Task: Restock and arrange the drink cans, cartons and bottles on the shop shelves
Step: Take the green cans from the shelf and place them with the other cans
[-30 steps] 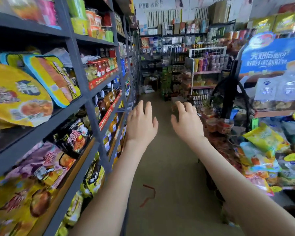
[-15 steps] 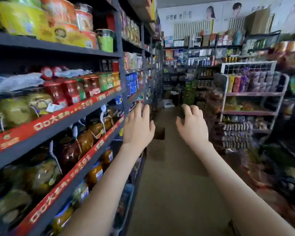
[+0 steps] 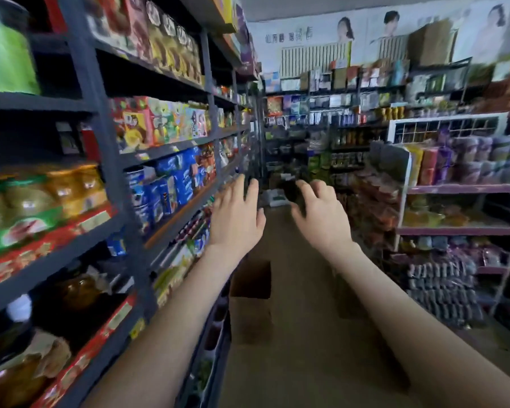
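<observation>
Both arms are held out along the aisle floor (image 3: 306, 334).

Left hand (image 3: 236, 219): fingers straight and spread, nothing held. It is near the front edge of the left shelving (image 3: 171, 148), not touching it.

Right hand (image 3: 321, 219): fingers loosely bent, apart, nothing held. It is over mid-aisle.

Task stock: no can, carton or bottle is held or within reach. Rows that may be bottles and cans are noted on the back shelving (image 3: 348, 134), at the aisle's far end; they are too blurred to confirm.

Key relation: the likely stock lies straight ahead, well beyond both hands. The aisle's long axis runs away from the camera, parallel to the shelf edges. Neither hand is clearly nearer.

A cardboard box (image 3: 249, 313) is seen on the floor at the foot of the left shelving; its contents are not visible.

Change against 0.5 s ago: the jars with red price strips are now nearer the camera and blue packets (image 3: 171, 184) are level with the left hand. The back shelving is larger in view. The right fingers are more bent.

Judgement: approach is in progress and stocking has not begun.
</observation>
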The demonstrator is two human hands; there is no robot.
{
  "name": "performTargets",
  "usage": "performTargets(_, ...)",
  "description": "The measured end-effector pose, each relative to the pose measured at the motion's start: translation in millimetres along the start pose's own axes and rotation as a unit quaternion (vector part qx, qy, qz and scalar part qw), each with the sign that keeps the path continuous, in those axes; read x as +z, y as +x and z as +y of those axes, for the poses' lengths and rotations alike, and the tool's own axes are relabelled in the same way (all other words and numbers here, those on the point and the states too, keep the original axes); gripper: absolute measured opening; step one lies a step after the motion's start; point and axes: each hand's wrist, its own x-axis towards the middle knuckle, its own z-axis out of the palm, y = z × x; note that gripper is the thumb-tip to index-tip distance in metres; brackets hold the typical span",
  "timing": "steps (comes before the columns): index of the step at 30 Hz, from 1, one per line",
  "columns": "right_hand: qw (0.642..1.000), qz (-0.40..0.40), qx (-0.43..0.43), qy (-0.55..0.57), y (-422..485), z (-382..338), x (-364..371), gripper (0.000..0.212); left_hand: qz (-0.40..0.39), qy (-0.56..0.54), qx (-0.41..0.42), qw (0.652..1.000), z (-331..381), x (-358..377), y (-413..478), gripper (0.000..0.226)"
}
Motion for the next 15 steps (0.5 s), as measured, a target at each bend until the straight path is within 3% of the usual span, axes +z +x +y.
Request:
performTargets(8, 1.000, -0.001, -0.010, 0.007, 156, 168, 187, 0.048, 0.002, -0.023, -0.023, 0.999, 13, 200, 223, 0.059)
performTargets(15, 0.998, -0.034, -0.016, 0.041, 332, 270, 342, 0.050, -0.009, 0.023, -0.046, 0.999, -4, 325, 418, 0.058)
